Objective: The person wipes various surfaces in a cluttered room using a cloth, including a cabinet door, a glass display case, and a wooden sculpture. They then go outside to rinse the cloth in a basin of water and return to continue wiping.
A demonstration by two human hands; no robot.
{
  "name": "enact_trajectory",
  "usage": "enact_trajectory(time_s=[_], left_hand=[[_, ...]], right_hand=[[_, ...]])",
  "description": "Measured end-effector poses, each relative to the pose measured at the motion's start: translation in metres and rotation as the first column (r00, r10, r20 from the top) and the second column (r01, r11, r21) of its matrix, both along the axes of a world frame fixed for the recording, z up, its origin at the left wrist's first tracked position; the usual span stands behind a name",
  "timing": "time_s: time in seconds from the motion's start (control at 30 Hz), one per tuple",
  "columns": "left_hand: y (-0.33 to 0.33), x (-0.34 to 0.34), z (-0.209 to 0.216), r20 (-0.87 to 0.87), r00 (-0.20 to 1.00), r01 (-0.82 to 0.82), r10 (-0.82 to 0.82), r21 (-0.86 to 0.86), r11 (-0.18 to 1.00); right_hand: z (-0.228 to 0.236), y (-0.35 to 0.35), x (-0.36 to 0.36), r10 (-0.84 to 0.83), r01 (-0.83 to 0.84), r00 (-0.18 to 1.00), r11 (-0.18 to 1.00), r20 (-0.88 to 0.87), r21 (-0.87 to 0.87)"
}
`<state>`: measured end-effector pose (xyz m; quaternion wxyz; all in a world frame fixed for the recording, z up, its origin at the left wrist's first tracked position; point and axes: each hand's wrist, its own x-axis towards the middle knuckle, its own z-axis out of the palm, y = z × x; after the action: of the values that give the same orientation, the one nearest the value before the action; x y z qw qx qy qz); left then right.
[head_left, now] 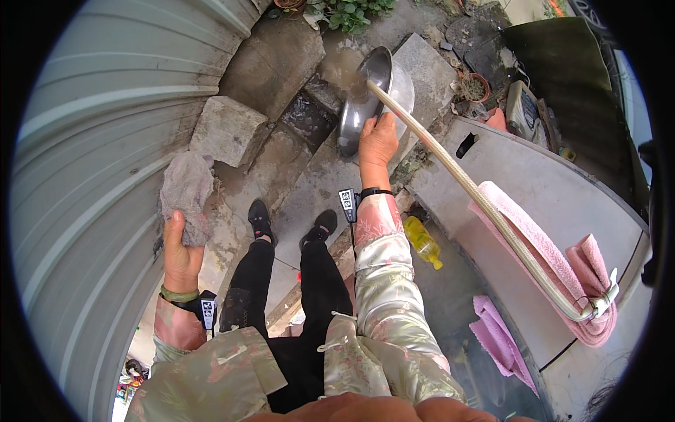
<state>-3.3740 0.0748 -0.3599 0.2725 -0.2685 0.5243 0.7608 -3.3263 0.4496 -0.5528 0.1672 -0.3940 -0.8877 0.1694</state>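
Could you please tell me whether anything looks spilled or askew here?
Yes: the right hand holds a metal basin tipped steeply, and what looks like murky water shows beyond its rim. The yellow bottle seems to lie on its side.

Soft, even daylight here, bright across the whole middle! The shiny round steel basin [357, 116], upper centre, throws back pale glints, and the silvery floral satin sleeve [390, 302] gleams in its folds. Down at lower centre, the black cloth trousers [320, 292] sink into near-solid dark, while a sliver at lower left burns almost white. Shadows stay faint and soft-edged. Look left: the pale ribbed metal wall [91, 176] bows hard along the round black border. Centre detail is crisp; dark hair strands [605, 395] at lower right go fuzzy.
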Motion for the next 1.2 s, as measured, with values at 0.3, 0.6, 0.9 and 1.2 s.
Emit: enact_trajectory(time_s=[0.3, 0.6, 0.9, 1.2], left_hand=[[0.002, 0.002, -0.014, 0.114, 0.993, -0.024, 0.016, 0.065, 0.998], [0.019, 0.002, -0.018, 0.125, 0.988, 0.078, -0.086, 0.068, 0.995], [0.034, 0.017, -0.004, 0.163, 0.984, 0.062, -0.068, 0.042, 0.997], [0.064, 0.032, 0.091, 0.179, 0.975, 0.106, -0.131, 0.145, 0.984]], right_hand=[[-0.006, 0.017, 0.064, 0.009, -0.015, 0.992, 0.999, 0.124, 0.046], [-0.079, 0.033, 0.21, -0.82, 0.463, 0.572, 0.34, -0.018, -0.818], [-0.089, 0.01, 0.27, -0.923, 0.209, 0.192, -0.295, 0.335, -0.932], [0.226, 0.007, 0.197, -0.172, 0.034, 0.929, 0.922, -0.328, -0.386]])
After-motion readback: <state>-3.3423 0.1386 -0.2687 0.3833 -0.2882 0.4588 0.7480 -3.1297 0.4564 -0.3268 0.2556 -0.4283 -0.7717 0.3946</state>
